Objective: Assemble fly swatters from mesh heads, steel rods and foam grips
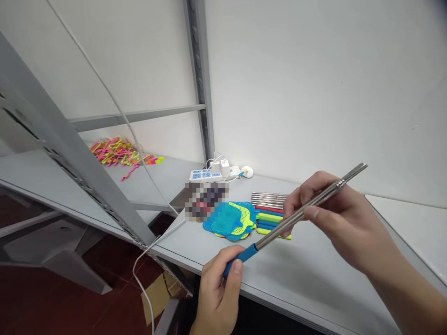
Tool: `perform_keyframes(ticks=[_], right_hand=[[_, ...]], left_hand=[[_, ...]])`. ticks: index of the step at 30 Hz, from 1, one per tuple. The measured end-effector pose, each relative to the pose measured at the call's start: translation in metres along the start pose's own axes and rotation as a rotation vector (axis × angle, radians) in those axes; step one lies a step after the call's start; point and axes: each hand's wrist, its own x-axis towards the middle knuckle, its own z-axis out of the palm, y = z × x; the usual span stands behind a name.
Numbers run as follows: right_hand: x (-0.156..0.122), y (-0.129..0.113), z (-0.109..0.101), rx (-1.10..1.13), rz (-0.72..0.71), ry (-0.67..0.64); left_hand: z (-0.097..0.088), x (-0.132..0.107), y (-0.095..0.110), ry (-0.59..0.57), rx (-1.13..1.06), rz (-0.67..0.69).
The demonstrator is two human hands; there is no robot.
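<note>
A long telescopic metal rod (307, 207) with a blue handle (240, 258) runs diagonally above the grey table (314, 279). My left hand (218, 288) is closed round the blue handle at the rod's lower end. My right hand (335, 218) pinches the metal shaft further up, fingers closed on it. Behind the rod on the table lie blue and yellow fly swatter heads (232, 218), several coloured handles (268, 222) and a row of metal rods (268, 199).
A white power strip (211, 174) with plugged chargers sits at the table's back by the wall, its cable trailing off the left edge. A pile of pink and yellow plastic parts (117, 151) lies on the left shelf. A grey slanted rack post (80, 163) crosses the left foreground.
</note>
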Motion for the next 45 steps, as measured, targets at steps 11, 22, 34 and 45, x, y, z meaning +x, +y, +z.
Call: perform_keyframes(ticks=[11,22,34,45], right_hand=[[-0.037,-0.005,0.009,0.042,0.031,-0.046],[-0.059,0.024,0.006,0.182,0.193,0.181],[-0.07,0.029,0.004,-0.028,0.341,0.415],[-0.109,0.054,-0.001,-0.088,0.106,0.489]], left_hand=[[-0.031,0.002,0.005,-0.269,-0.095,-0.078],[-0.027,0.002,0.009,-0.275,-0.018,-0.164],[-0.003,0.0,0.015,-0.527,0.075,-0.116],[0.009,-0.017,-0.002,-0.485,-0.241,-0.2]])
